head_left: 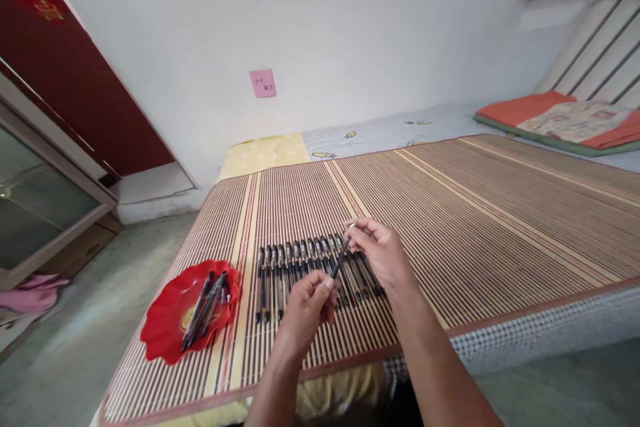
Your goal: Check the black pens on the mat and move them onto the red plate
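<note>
While hands (345, 273) grip one pen (341, 259), red plate (160, 333) holding pens (206, 307)

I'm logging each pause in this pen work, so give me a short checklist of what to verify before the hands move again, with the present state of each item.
1. Pen held at both ends: ok. The left hand pinches its lower end, the right hand its upper tip.
2. Held pen raised off the row of pens: ok, it crosses above them at a slant.
3. Row lying side by side on the bamboo mat: ok, roughly parallel.
4. Red plate holding a few pens: ok, it lies flat left of the row.
5. Held pen whole or partly taken apart: cannot tell, too small.
</note>
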{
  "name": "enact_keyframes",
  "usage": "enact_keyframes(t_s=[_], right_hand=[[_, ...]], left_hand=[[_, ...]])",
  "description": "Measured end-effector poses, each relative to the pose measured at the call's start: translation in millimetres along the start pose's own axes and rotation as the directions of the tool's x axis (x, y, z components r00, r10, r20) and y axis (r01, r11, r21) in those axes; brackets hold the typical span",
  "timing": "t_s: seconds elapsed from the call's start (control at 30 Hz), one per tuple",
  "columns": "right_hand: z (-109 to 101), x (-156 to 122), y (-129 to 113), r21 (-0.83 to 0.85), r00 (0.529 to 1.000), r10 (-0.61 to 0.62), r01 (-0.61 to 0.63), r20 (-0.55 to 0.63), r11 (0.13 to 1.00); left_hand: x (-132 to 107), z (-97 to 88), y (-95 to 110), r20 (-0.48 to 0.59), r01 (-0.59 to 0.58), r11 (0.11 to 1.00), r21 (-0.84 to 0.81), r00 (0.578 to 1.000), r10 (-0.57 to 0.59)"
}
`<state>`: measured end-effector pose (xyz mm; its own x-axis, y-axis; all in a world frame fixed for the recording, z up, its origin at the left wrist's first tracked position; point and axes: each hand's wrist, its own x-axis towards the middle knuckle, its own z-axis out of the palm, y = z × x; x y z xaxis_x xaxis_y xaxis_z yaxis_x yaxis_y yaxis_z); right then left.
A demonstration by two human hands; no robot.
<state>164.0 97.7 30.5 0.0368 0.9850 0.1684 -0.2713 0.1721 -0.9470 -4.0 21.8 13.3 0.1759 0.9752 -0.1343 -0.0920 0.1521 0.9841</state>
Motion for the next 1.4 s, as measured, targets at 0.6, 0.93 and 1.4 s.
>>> enact_keyframes(t_s=[0.6,0.93,1.4], right_hand=[[19.6,-4.8,7.4,0.065,0.999,0.026,-0.023,-0.034,0.998],[14.4,-5.4,3.0,0.034,0.999,0.037,-0.037,0.005,0.999],[12.0,-6.6,-3.5,0.152,0.979,0.091,-0.12,0.185,0.981]], left_hand=[[5.2,-3.6,-2.1,-0.195,-0.073,0.991,-0.112,0.98,0.05],[2.6,-4.3,4.0,-0.163,-0.077,0.987,-0.138,0.985,0.054],[4.2,-4.1,0.9,-0.17,-0.108,0.98,-0.166,0.982,0.079]])
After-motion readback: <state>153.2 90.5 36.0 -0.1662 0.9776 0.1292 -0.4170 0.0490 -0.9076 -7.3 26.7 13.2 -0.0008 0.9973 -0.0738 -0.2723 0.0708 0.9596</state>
